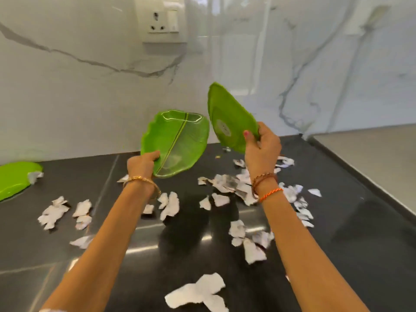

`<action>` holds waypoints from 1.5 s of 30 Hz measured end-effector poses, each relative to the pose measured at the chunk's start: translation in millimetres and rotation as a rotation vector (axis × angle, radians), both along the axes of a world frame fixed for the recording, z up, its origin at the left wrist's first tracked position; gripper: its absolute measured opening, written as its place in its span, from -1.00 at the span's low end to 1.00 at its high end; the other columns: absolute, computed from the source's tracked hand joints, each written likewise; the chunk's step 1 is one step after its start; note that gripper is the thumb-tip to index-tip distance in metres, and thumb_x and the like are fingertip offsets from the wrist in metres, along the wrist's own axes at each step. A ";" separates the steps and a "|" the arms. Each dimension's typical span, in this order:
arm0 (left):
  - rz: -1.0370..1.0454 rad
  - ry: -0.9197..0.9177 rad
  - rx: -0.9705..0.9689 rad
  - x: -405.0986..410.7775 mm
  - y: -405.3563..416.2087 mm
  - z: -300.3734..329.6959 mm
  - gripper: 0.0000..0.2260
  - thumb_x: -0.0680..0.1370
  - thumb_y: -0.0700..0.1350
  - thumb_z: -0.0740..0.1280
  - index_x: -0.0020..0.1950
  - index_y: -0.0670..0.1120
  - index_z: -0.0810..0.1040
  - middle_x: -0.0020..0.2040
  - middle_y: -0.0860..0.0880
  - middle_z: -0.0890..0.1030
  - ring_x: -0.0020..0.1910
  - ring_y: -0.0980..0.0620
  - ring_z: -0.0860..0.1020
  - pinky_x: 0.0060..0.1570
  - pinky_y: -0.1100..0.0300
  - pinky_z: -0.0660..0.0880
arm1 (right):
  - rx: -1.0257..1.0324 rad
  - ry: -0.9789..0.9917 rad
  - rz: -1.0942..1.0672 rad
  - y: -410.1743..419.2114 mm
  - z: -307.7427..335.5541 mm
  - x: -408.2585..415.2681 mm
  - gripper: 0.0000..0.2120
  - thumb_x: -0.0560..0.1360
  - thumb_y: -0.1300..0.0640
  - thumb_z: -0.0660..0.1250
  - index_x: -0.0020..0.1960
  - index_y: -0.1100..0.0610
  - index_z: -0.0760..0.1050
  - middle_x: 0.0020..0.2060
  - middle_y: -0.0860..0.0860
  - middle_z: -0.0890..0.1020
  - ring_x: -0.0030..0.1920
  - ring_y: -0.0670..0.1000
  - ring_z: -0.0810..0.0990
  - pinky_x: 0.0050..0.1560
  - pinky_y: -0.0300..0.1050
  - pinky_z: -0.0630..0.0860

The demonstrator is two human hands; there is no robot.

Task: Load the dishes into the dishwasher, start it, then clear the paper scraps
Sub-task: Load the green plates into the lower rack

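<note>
1. Fingers (155, 154) of the left hand (141, 164) curl round the lower edge of a green leaf-shaped plate (180, 143), gripping it; the plate is lifted clear of the dark surface (337, 221) and tilted so its ribbed top faces us.
2. Far left, a third green plate (13, 179) lies flat on the surface at the picture's edge, a scrap of paper (35, 176) resting against its rim.
3. Torn paper scraps (225, 185) lie scattered across the surface, under and between both forearms; one large scrap (200, 291) lies nearest us.
4. To the right, the right hand (262, 149) pinches the lower edge of a second green plate (229, 118), thumb (248, 137) on its underside. This plate stands almost upright in the air, its back with a round pale label turned toward us, just beside the first plate without touching it.
5. Behind, a white marbled wall carries a socket panel (163, 19).
6. Bangles and thread bands circle both wrists.
</note>
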State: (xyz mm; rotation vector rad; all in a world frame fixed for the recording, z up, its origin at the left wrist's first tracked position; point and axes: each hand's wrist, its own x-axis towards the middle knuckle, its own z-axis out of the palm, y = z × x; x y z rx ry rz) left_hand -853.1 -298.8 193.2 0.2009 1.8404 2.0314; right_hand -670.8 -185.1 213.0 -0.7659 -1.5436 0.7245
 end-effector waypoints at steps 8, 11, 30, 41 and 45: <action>-0.350 -0.031 -0.022 130.4 50.2 -6.5 -0.65 0.40 0.04 0.46 -0.07 -0.24 0.53 -0.04 -0.15 0.53 -0.05 -0.08 0.52 0.16 -0.06 0.48 | 0.787 -0.440 -0.076 9.6 -38.7 180.9 -0.60 0.27 0.41 0.09 -0.06 0.15 0.59 -0.15 0.10 0.69 -0.02 0.05 0.52 0.00 -0.07 0.45; -0.457 -0.003 0.008 195.9 60.8 0.6 -0.58 0.22 0.18 0.54 -0.27 -0.10 0.49 -0.12 -0.13 0.55 -0.10 -0.07 0.53 0.10 -0.05 0.50 | 0.798 -0.458 -0.093 3.6 -47.5 250.1 -0.70 0.57 0.36 0.02 0.00 0.12 0.49 -0.15 0.11 0.68 0.00 0.06 0.52 0.12 -0.14 0.46; -1.029 -0.088 -0.018 676.5 82.8 -43.7 -0.77 0.29 -0.44 0.47 -0.08 -0.36 0.57 -0.18 -0.09 0.55 -0.63 0.26 0.47 -0.60 0.41 0.45 | -0.315 0.180 -0.424 -85.5 -91.8 662.5 -0.63 0.40 0.28 0.24 0.18 0.09 0.48 0.19 -0.08 0.38 0.16 -0.26 0.44 0.07 -0.16 0.56; -1.171 0.476 -0.154 778.9 170.8 -102.1 -0.54 0.54 -0.01 0.30 -0.51 -0.10 0.25 -0.54 -0.05 0.25 -0.52 0.05 0.20 -0.43 0.23 0.13 | -0.905 0.391 -0.780 -40.4 -137.9 788.2 -0.77 0.50 0.40 0.22 0.16 0.37 0.42 -0.01 0.24 0.55 -0.22 0.08 0.55 -0.29 -0.12 0.57; -1.184 0.979 -0.114 787.8 215.5 -114.1 -0.68 0.55 -0.12 0.29 -0.20 -0.36 0.61 -0.10 -0.26 0.61 -0.26 -0.15 0.53 -0.33 0.22 0.27 | -0.848 0.156 -1.043 -22.7 -157.3 837.7 -0.80 0.46 0.41 0.23 0.08 0.34 0.44 -0.01 0.31 0.57 -0.05 0.24 0.55 0.04 0.19 0.51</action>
